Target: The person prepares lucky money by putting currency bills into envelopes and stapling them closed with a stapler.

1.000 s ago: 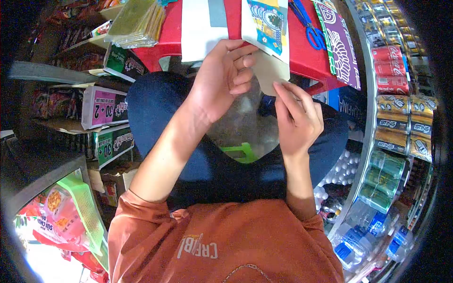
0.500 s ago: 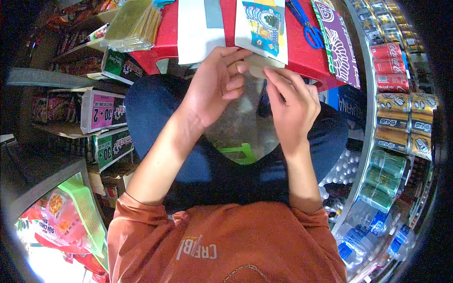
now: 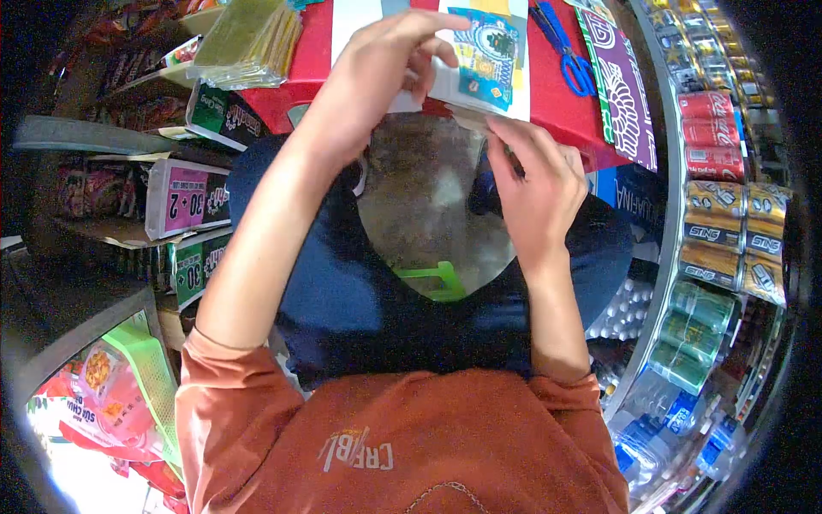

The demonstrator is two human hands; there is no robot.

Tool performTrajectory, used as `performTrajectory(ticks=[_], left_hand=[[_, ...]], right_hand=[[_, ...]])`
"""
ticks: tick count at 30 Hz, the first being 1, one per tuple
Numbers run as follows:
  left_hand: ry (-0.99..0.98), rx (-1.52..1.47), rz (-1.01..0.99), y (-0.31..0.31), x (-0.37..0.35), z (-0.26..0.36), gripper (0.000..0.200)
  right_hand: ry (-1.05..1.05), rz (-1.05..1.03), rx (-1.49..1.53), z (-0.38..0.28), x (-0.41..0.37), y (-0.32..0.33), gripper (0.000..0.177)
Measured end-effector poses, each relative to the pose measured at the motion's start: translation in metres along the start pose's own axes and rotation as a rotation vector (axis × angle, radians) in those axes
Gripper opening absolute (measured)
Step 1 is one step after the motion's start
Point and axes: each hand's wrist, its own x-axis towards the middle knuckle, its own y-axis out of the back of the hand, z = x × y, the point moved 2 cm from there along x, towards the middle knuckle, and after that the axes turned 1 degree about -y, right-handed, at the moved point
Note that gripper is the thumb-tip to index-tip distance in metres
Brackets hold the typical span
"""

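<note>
At the table [image 3: 561,120], left hand [image 3: 390,64] half-curled, right hand [image 3: 541,184] pinched on paper [image 3: 473,118].

The blue picture [image 3: 486,64] is taller than it is wide. It has yellow bits and a dark green shape inside a pale ring. It lies on white paper [image 3: 443,86], which shows along its right side and by its bottom left corner. The picture leans a little, and its near end is close to the front edge of the red counter [image 3: 558,118]. A small tan flap [image 3: 469,118] pokes out below the paper at that edge, but it is blurry.
</note>
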Motion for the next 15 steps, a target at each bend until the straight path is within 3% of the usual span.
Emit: performTrajectory(ticks=[3, 7, 10, 15], left_hand=[[-0.166, 0.401, 0.029, 0.005, 0.043, -0.03, 0.035], [-0.328, 0.967, 0.031, 0.004, 0.043, -0.042, 0.038], [-0.452, 1.024, 0.061, 0.001, 0.036, -0.049, 0.04], [-0.351, 1.201, 0.008, -0.003, 0.03, -0.052, 0.046]], right_hand=[[-0.006, -0.011, -0.011, -0.002, 0.004, 0.002, 0.022], [-0.003, -0.032, 0.001, -0.004, 0.009, 0.003, 0.018], [0.037, -0.04, -0.06, -0.004, 0.006, 0.002, 0.019], [0.004, -0.056, -0.234, -0.006, -0.001, -0.005, 0.026]])
